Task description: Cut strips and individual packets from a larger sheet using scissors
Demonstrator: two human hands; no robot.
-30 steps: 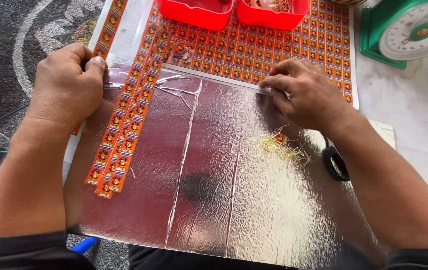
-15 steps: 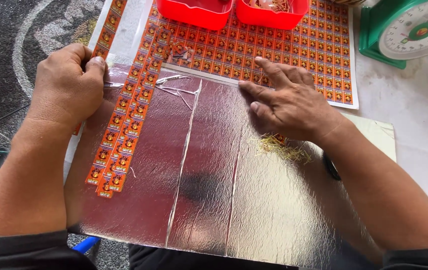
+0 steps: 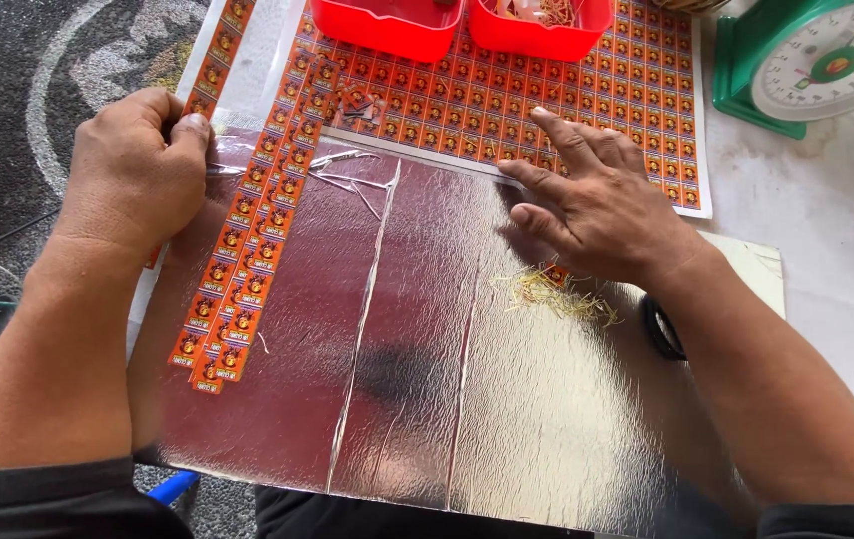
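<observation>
A large creased silver foil sheet (image 3: 397, 369) covers the table in front of me. My left hand (image 3: 138, 170) pinches the foil's far left corner, fingers closed on its edge. My right hand (image 3: 587, 200) lies flat with fingers spread on the foil's far right part, pressing it down. Strips of small orange labels (image 3: 247, 269) lie on the foil's left side, just right of my left hand. A little pile of yellow-orange threads (image 3: 557, 291) sits on the foil below my right palm.
A big sheet of orange labels (image 3: 547, 100) lies beyond the foil. Two red plastic trays (image 3: 387, 25) (image 3: 542, 30) stand on it at the back. A green weighing scale (image 3: 816, 60) is at the far right. Dark patterned carpet (image 3: 38, 90) lies left.
My right hand has slid left along the foil's far edge and opened flat, fingers now spread. My left hand has kept its grip on the corner.
</observation>
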